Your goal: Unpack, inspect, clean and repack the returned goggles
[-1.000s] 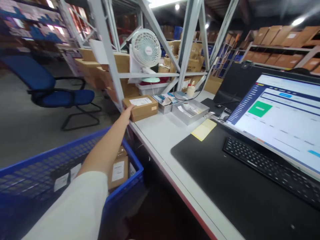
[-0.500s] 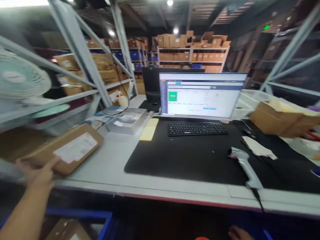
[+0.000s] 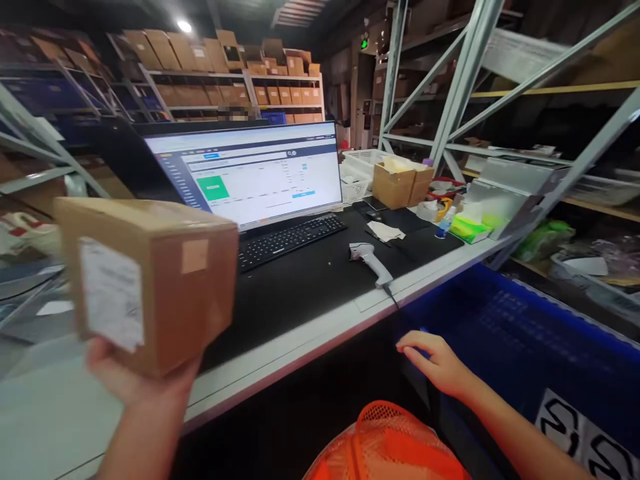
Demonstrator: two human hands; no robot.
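My left hand (image 3: 145, 383) holds up a brown cardboard box (image 3: 193, 307) from below, thumb on its labelled side and the other fingers mostly hidden underneath. A white printed label (image 3: 114, 290) covers much of that side, and a small piece of tape marks the end face. The box is lifted over the left part of the desk, in front of the monitor (image 3: 260, 173). My right hand (image 3: 433, 360) hangs just off the desk's front edge, loosely curled, with nothing in it. Closest to it on the black mat (image 3: 300, 293) lies a barcode scanner (image 3: 371, 263), its cable running over the edge.
A black keyboard (image 3: 295, 239) sits below the monitor. Farther right are an open carton (image 3: 393, 187), a white cloth-like piece (image 3: 386, 231) and a small blue bottle (image 3: 444, 223). A large blue bin (image 3: 500, 333) stands beside the desk's right front. Metal racks rise behind.
My left hand has raised the box off the left side of the desk and brought it rightward. My right hand has come up into view. The whole view has turned right.
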